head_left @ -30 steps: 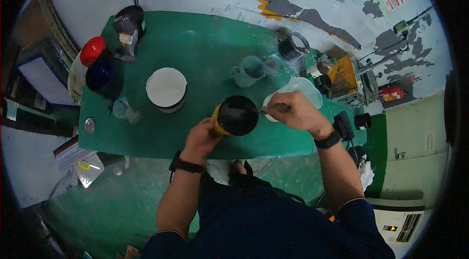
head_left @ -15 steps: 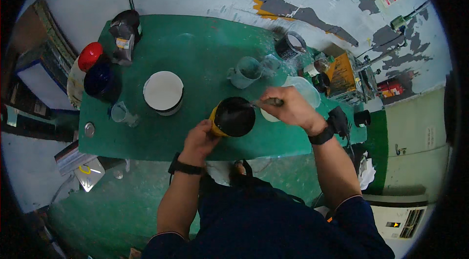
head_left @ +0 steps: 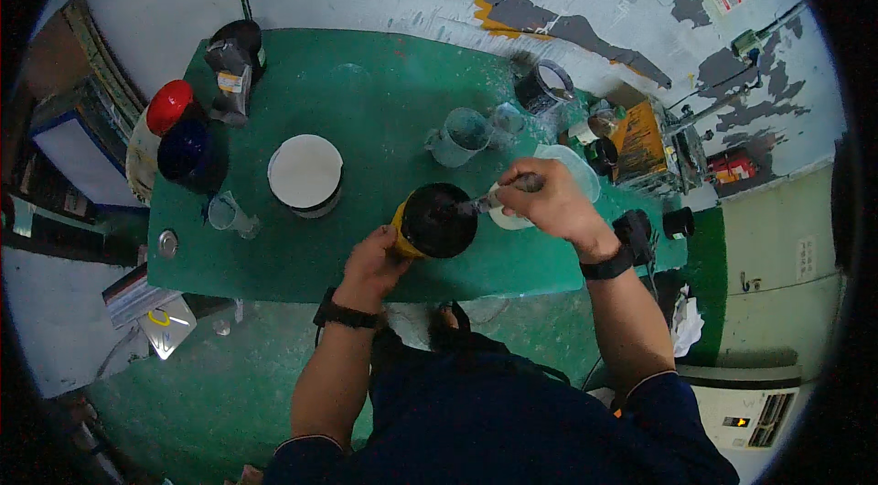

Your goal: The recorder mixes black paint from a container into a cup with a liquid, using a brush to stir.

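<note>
My left hand (head_left: pixel 372 263) is wrapped round the near left side of a yellow can (head_left: pixel 401 230) with a dark inside. The can tips toward me over the front part of the green table. Closed round a handle, my right hand (head_left: pixel 553 201) holds a spatula (head_left: pixel 471 208) with a narrow metal blade. The blade's tip reaches over the can's right rim into the dark interior; how deep it goes is hard to see. Right behind that hand are a white lid or dish (head_left: pixel 508 218) and a translucent tub (head_left: pixel 576 172).
A white-topped tub (head_left: pixel 306 172) stands left of the can on the green table (head_left: pixel 347 73). Clear plastic jugs (head_left: pixel 460 137) and a dark-rimmed pot (head_left: pixel 546 85) stand farther back. At left are a small clear cup (head_left: pixel 230 213), a red bowl (head_left: pixel 171 106) and a dark blue bucket (head_left: pixel 189 152).
My right hand has shifted slightly down and to the right, and the spatula now slants differently, its blade lower at the can's rim. The left hand and the can stay nearly still.
</note>
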### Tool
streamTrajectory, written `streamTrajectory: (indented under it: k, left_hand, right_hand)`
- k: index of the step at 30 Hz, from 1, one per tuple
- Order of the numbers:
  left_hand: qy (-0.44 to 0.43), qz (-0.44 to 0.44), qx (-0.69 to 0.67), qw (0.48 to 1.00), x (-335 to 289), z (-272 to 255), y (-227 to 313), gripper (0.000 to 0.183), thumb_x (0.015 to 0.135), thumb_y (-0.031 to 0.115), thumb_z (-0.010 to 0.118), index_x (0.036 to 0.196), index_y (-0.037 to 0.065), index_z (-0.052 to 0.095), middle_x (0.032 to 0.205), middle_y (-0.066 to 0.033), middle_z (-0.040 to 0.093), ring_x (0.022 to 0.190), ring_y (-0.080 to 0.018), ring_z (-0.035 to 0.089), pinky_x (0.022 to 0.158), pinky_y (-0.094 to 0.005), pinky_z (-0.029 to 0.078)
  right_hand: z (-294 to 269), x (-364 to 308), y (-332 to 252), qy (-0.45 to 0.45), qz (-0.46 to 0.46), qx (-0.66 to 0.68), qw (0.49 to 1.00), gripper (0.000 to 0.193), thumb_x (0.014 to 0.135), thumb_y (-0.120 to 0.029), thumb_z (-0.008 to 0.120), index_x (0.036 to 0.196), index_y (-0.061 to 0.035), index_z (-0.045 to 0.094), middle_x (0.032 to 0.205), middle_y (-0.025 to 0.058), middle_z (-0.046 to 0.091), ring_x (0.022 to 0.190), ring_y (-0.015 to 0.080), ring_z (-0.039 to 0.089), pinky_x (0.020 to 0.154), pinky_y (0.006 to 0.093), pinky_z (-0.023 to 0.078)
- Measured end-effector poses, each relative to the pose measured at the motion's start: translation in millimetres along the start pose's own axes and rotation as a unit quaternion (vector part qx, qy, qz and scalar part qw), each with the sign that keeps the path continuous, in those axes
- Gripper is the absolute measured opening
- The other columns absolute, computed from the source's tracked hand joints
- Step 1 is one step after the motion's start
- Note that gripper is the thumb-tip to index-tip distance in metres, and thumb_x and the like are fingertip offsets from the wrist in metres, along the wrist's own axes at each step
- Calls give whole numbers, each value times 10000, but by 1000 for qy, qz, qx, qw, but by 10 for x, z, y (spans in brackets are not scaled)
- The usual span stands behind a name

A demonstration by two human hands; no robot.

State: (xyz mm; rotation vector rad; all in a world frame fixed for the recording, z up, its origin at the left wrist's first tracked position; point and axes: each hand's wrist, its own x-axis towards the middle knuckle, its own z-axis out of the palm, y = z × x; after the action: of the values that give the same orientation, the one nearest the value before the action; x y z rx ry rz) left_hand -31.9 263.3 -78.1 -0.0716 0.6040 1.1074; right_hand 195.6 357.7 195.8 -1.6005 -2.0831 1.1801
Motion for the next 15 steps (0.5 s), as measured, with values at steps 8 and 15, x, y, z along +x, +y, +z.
streamTrajectory:
  k: [8,15]
  left_hand:
    - [53,-8,11,999,-45,82,28,239,1076,187,524,1281,81,589,1303,-90,641,1232,-274,619,1081,-499,491]
    - [19,2,-9,1000,-13,64,4,319,1090,188,485,1352,35,585,1328,-135,662,1226,-303,645,1079,-496,526]
  right_hand:
    - [124,250,-74,-25,-182,-104,977,179,870,-139,773,997,-26,718,925,178,733,864,373,728,766,414,564]
    - [288,222,-137,-117,-290,-90,946,200,838,-107,778,1024,-53,728,957,179,738,904,406,719,778,450,577]
